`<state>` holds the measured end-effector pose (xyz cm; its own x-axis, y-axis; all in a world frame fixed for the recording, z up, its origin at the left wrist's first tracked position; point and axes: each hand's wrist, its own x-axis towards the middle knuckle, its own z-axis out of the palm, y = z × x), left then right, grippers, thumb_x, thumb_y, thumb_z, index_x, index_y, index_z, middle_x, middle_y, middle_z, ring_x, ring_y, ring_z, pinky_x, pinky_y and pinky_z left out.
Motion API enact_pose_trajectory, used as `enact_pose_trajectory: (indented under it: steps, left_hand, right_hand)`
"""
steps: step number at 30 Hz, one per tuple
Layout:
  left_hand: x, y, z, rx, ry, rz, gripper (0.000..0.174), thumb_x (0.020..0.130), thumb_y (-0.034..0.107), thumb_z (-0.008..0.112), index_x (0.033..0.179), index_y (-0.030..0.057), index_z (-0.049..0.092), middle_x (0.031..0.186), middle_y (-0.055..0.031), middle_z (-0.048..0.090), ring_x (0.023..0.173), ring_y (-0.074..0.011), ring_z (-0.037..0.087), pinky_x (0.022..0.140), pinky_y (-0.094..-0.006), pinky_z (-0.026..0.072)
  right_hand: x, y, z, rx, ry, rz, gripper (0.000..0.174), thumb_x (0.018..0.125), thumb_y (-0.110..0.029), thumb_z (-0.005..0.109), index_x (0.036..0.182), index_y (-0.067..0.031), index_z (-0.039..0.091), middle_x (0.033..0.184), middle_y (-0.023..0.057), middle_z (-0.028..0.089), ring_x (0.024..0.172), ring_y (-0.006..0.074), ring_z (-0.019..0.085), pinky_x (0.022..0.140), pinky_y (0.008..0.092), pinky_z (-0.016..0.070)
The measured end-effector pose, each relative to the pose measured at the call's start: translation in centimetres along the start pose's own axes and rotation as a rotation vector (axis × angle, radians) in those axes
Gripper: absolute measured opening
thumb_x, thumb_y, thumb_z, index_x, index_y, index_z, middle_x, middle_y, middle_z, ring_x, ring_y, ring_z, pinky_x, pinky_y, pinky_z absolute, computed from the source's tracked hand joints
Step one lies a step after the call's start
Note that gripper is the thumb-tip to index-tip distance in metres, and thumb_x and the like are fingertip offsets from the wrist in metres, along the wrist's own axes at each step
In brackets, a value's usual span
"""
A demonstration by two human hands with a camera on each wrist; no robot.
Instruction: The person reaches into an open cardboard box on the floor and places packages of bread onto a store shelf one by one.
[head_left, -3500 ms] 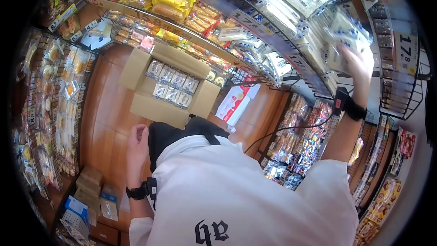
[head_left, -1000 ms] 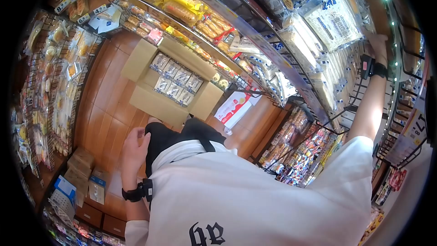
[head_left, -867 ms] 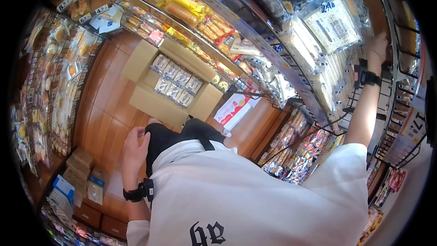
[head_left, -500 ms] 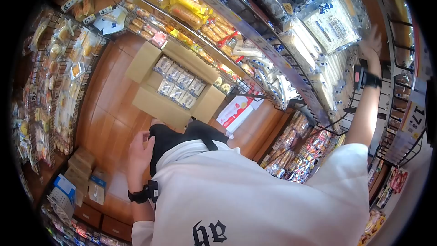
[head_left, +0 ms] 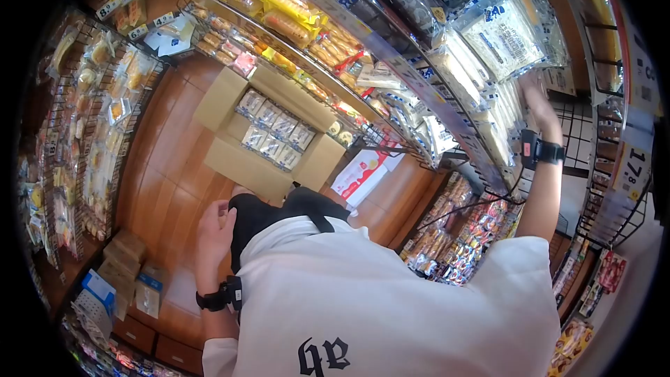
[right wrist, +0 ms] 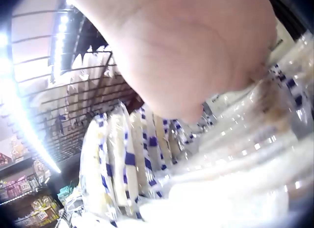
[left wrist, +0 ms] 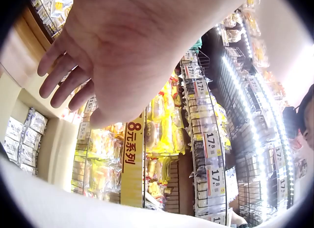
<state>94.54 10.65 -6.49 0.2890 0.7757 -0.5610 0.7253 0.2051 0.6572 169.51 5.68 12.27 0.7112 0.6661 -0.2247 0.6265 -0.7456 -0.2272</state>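
Observation:
At the upper right shelf, the right hand (head_left: 539, 102) reaches in against a row of clear-wrapped white packages (head_left: 504, 115), below a large flat package (head_left: 504, 36). In the right wrist view the palm (right wrist: 196, 51) is over upright packages (right wrist: 117, 159) with blue-and-white edges; its fingertips are hidden, so whether they hold one cannot be seen. The left hand (head_left: 216, 234) hangs beside the dark-clothed knee, fingers loosely bent and holding nothing. In the left wrist view that hand (left wrist: 113, 56) shows an empty palm with spread fingers.
An open cardboard box (head_left: 244, 171) on the floor holds several small white-and-blue packs (head_left: 272, 129). Beside it lies a red-and-white carton (head_left: 363, 173). Wire shelves of packaged bread (head_left: 289, 24) run above, with another rack (head_left: 98, 132) at left. Cartons (head_left: 125, 258) stand at lower left.
The right hand has moved from the shelf's right side down and left against the row of packages. Earlier it carried a clear-wrapped package. The left hand has barely moved.

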Motion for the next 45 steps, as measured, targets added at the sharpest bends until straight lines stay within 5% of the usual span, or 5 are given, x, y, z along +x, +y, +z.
enact_pose_trajectory:
  steps: [8,22,29,35,45]
  left_hand:
    - [-1.7,-1.2,0.1,-0.048,-0.011,-0.060,0.035,0.099,0.025,0.063,0.119,-0.0037,0.062,0.112,-0.0238,0.069,0.108,-0.0353,0.067,0.093,-0.0408,0.0521]
    - [-2.1,-1.5,-0.1,-0.031,0.002,-0.077,0.036,0.099,0.026,0.062,0.119,-0.0029,0.062,0.114,-0.0242,0.069,0.108,-0.0363,0.067,0.092,-0.0416,0.0519]
    - [-1.1,-1.3,-0.3,-0.012,-0.005,-0.052,0.035,0.098,0.026,0.063,0.119,-0.0023,0.063,0.114,-0.0243,0.069,0.108,-0.0369,0.067,0.091,-0.0418,0.0523]
    - [-0.6,-1.3,-0.3,0.023,-0.036,-0.003,0.033,0.098,0.024,0.063,0.118,-0.0020,0.063,0.114,-0.0232,0.069,0.108,-0.0365,0.067,0.093,-0.0414,0.0522]
    - [-1.0,-3.6,0.7,-0.010,0.004,-0.014,0.033,0.098,0.023,0.063,0.118,-0.0033,0.062,0.114,-0.0236,0.069,0.107,-0.0355,0.067,0.093,-0.0407,0.0518]
  right_hand:
    - [5.4,7.9,-11.1,-0.142,0.468,0.231,0.055,0.094,-0.030,0.067,0.136,0.0028,0.055,0.121,0.0169,0.070,0.119,0.0270,0.062,0.103,0.0376,0.0449]
    - [8.6,13.2,-11.0,-0.322,0.655,0.137,0.057,0.093,-0.050,0.056,0.115,0.0009,0.070,0.115,0.0284,0.068,0.115,0.0460,0.062,0.096,0.0484,0.0497]
    - [-7.8,-4.0,-4.4,-0.622,0.730,0.365,0.052,0.100,-0.048,0.052,0.118,-0.0010,0.064,0.113,0.0263,0.070,0.111,0.0439,0.065,0.089,0.0472,0.0545]
    - [-4.4,-0.9,-5.1,-0.482,0.543,-0.504,0.036,0.089,-0.008,0.066,0.123,0.0031,0.060,0.107,0.0292,0.067,0.101,0.0483,0.064,0.088,0.0489,0.0506]
    - [-2.9,-10.2,-5.0,-0.490,0.661,0.457,0.109,0.074,-0.063,0.080,0.152,-0.0038,0.034,0.151,0.0257,0.041,0.141,0.0410,0.039,0.115,0.0525,0.0339]
